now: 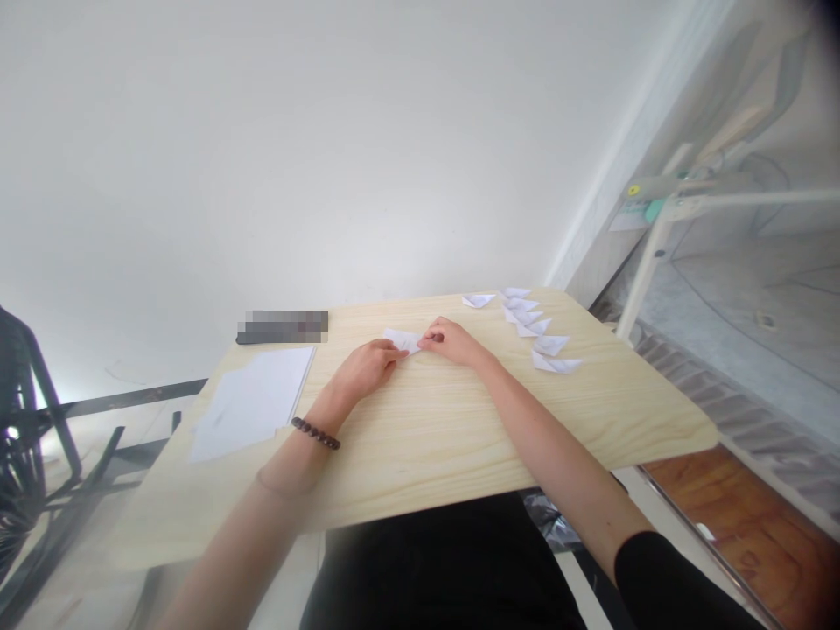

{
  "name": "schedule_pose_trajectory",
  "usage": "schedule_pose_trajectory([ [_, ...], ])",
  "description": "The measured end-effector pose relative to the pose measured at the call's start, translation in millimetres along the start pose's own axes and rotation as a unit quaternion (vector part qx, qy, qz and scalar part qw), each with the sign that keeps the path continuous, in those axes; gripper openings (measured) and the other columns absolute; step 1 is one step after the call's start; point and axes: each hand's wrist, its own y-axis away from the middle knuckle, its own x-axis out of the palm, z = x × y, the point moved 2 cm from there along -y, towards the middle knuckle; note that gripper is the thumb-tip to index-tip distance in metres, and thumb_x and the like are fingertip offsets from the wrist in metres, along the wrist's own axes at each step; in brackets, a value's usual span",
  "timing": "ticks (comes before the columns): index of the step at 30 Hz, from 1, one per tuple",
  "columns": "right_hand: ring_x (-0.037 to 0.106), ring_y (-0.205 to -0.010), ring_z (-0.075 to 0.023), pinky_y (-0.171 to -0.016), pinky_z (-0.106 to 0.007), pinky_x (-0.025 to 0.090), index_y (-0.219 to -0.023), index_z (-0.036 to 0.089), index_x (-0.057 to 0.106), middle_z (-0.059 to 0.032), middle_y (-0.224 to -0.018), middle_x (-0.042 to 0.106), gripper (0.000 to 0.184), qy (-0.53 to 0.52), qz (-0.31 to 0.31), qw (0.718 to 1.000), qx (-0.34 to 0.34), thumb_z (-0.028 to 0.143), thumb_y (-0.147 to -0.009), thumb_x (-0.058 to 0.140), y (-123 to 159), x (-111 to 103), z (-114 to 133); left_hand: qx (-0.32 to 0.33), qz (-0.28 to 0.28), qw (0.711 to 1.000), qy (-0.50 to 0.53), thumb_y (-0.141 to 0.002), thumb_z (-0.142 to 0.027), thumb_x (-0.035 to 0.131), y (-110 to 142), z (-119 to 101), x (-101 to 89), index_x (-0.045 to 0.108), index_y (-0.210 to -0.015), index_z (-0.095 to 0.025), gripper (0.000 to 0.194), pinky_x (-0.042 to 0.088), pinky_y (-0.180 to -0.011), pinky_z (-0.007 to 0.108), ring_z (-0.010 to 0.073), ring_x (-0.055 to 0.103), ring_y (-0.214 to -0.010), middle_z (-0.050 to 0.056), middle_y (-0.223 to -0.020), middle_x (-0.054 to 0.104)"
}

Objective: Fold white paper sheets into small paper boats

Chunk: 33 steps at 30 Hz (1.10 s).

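Observation:
A small folded piece of white paper (402, 338) is between my two hands near the middle of the table. My left hand (368, 364) grips its left side, with the fingertips pressed on the lower edge. At the right end, my right hand (451, 339) pinches the same paper between thumb and fingers. Parts of the paper are covered by the fingers, and its exact folds are too small to make out. To the right of my hands, folded paper boats (555, 363) stand in a slanting row, and a single paper boat (479, 301) sits apart near the back edge.
A stack of white paper sheets (259, 394) lies on the left of the wooden table (420, 455). Behind it is a dark, partly pixelated object (282, 327). A white wall rises at the back. A white metal frame (647, 271) stands beyond the right edge.

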Motion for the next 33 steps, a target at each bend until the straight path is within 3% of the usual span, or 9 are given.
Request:
schedule_pose_trajectory([
  [4, 0.050, -0.074, -0.0079, -0.078, -0.026, 0.040, -0.073, 0.016, 0.064, -0.0034, -0.098, 0.040, 0.024, 0.027, -0.039, 0.999, 0.015, 0.039, -0.069, 0.059, -3, 3, -3, -0.003, 0.004, 1.000, -0.015, -0.082, -0.019, 0.038, 1, 0, 2.3, 0.059, -0.108, -0.022, 0.033, 0.041, -0.088, 0.030, 0.0187, 0.054, -0.099, 0.006, -0.105, 0.059],
  [8, 0.050, -0.085, -0.0111, -0.084, -0.027, 0.038, -0.069, 0.016, 0.063, -0.0045, -0.097, 0.041, 0.024, 0.063, -0.042, 0.997, 0.006, 0.039, -0.071, 0.057, -4, 6, -1, -0.001, 0.015, 1.000, -0.023, -0.083, -0.020, 0.037, 2, -1, 1.8, 0.056, -0.112, -0.023, 0.035, 0.043, -0.081, 0.028, 0.0167, 0.057, -0.088, 0.006, -0.102, 0.059],
  [15, 0.051, -0.083, -0.0134, -0.080, -0.028, 0.038, -0.065, 0.017, 0.060, -0.0047, -0.089, 0.050, 0.025, 0.119, -0.060, 0.990, 0.036, 0.041, -0.071, 0.057, -6, 12, -1, -0.002, 0.029, 0.998, -0.056, -0.083, -0.019, 0.036, 1, -5, -0.5, 0.054, -0.114, -0.024, 0.036, 0.044, -0.077, 0.028, 0.0166, 0.058, -0.083, 0.006, -0.100, 0.057],
  [33, 0.052, -0.084, -0.0152, -0.079, -0.027, 0.038, -0.067, 0.018, 0.062, -0.0054, -0.086, 0.055, 0.027, 0.172, -0.052, 0.982, 0.066, 0.043, -0.072, 0.054, -8, 13, 4, -0.004, 0.061, 0.990, -0.128, -0.086, -0.025, 0.032, 0, -13, -2.0, 0.053, -0.113, -0.024, 0.033, 0.043, -0.069, 0.026, 0.0171, 0.057, -0.083, 0.006, -0.101, 0.056],
])
